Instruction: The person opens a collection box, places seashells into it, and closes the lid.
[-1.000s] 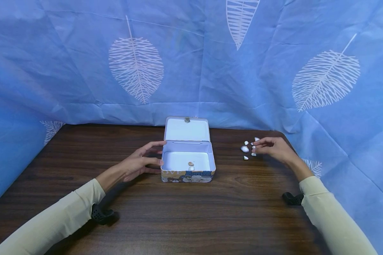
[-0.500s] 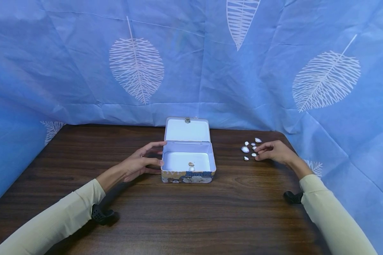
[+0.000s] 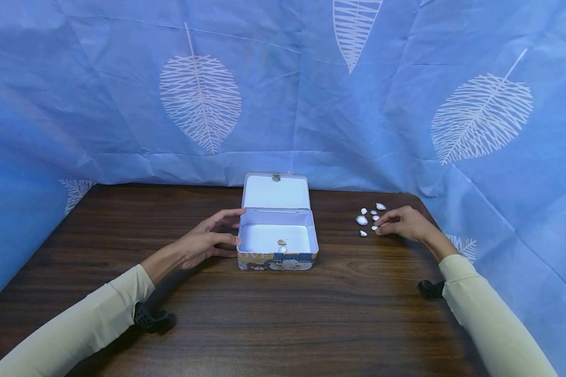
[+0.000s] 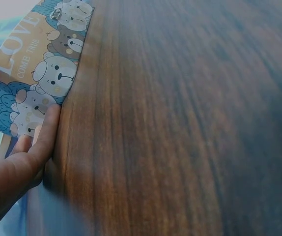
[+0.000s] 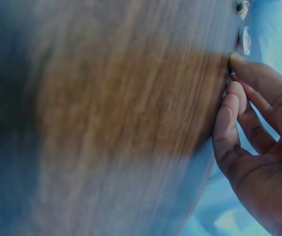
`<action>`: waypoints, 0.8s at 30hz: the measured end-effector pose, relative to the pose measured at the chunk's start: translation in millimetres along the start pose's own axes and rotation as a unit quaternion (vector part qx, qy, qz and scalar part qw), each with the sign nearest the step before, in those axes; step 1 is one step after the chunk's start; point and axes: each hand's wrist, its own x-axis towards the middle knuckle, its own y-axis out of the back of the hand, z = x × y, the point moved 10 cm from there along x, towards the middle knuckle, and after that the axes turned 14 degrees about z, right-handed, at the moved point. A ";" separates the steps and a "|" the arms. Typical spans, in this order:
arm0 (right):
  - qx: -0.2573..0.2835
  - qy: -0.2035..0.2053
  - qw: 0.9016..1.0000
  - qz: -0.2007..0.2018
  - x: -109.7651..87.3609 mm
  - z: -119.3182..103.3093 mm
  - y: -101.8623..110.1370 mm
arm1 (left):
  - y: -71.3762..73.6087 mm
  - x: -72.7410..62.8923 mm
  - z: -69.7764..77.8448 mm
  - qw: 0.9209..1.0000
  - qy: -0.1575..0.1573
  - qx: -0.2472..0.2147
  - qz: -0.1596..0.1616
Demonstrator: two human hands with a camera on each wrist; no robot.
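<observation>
While the left hand [image 3: 207, 241] touches the left wall of a hinged tin box [image 3: 277, 262], its thumb and fingers stand apart; the left wrist view shows cartoon bears [image 4: 57, 76] and the lettering LOVE COME TRUE [image 4: 20, 49] on the tin. The lid [image 3: 275, 192], tilted back at the far edge, bears a metal clasp [image 3: 276, 178]. Within, near the front wall, lie a brownish shell [image 3: 281, 242] and a white shell [image 3: 283, 250]. To the right of the box, pale seashells [image 3: 361, 220] form a loose cluster on a dark wood-grain table [image 3: 311, 324]. At this cluster, the right hand [image 3: 405, 222] extends its thumb and index finger to a small shell [image 3: 374, 228]; whether the tips pinch it cannot be told. Behind hangs a blue curtain [image 3: 264, 104] printed with white leaves.
</observation>
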 end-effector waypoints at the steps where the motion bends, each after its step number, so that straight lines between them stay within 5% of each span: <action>1: 0.000 0.002 1.000 0.000 -0.4 -0.6 0.0 | -0.1 0.0 -0.2 1.000 0.000 0.000 0.000; 11: -0.024 0.030 0.999 0.012 -1.3 -7.8 3.2 | 0.5 -0.1 -0.8 1.000 0.001 0.003 0.001; 24: 0.033 0.019 0.999 0.022 -4.1 -10.2 2.9 | 0.0 -0.5 0.4 1.000 0.002 0.005 0.001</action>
